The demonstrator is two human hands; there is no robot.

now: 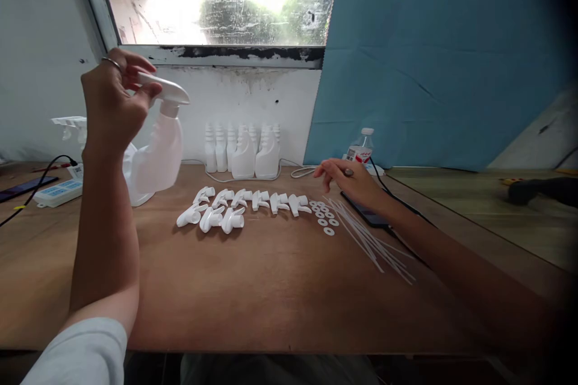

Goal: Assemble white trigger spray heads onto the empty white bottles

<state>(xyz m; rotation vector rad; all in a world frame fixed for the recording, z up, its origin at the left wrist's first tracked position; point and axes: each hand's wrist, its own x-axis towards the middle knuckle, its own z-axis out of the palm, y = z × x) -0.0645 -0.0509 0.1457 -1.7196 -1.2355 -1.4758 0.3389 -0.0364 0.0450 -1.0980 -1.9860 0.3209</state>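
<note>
One spray bottle (159, 150) in your left hand (120, 99), your right hand (352, 181) well apart

In the head view, your left hand is in the upper left of the frame, thumb and fingers pinched around the white trigger head (169, 91) on top of the bottle. The bottle hangs to the lower right of those fingers, its long axis near upright, with the neck leaning toward the right of the frame. Your left is plainly the nearer hand; your right is across the frame, right of centre.

The fingers of your right hand are loosely curled, with nothing seen between them (their undersides are hidden, so you cannot tell whether they touch anything). Just below them lie the white rings (326, 230), and the thin tubes (368, 239) fan from there toward the lower right, their long axes slanting away from your fingertips.

In the middle of the frame, nine loose spray heads (233, 221) lie in two rows on the table (271, 295), between your hands. Beyond them, the headless bottles (244, 159) stand upright near the wall.
</note>
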